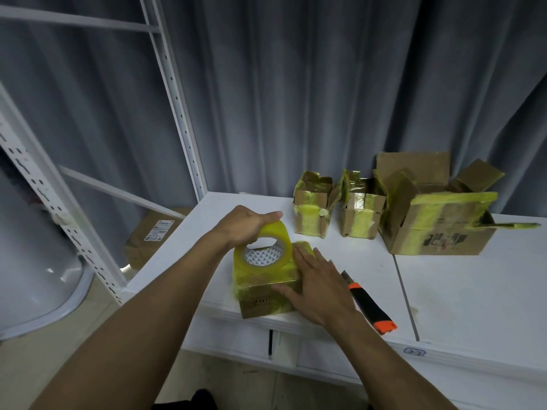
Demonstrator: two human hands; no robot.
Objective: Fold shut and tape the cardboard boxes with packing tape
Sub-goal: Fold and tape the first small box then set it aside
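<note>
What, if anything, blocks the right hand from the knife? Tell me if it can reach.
Likely yes. The knife lies on the table beside the right hand, nothing between them. That hand presses flat on the box, so it must lift off first.

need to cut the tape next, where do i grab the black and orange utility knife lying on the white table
Take the black and orange utility knife by its black mid-handle, coming from above on the near side with the right hand. It lies flat on the white table, orange butt toward you, blade end pointing away.

Upside-down "INE" on taped box (258,305)
</note>
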